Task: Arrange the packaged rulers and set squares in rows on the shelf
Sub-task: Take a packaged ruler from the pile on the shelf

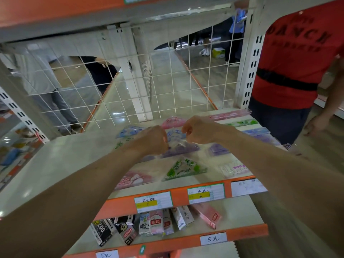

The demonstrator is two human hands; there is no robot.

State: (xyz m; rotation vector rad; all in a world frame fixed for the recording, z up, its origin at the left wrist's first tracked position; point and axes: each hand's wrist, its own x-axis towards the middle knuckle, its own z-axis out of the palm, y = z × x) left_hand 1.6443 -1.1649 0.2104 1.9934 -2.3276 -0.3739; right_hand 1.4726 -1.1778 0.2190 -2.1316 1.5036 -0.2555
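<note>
A pale, glossy shelf point(74, 151) with an orange front lip and a white wire grid point(130, 86) behind it fills my view. At centre frame my left hand point(152, 140) and right hand point(199, 130) are both curled, pinching the crinkly clear wrap of a purple set square point(180, 148); I can't tell whether it is lifted or resting. The long flat rulers point(240, 122) at right centre sit in a tidy row. The green set square point(186, 169) and pink packet point(134, 180) near the lip lie askew. I'd judge it roughly half done.
</note>
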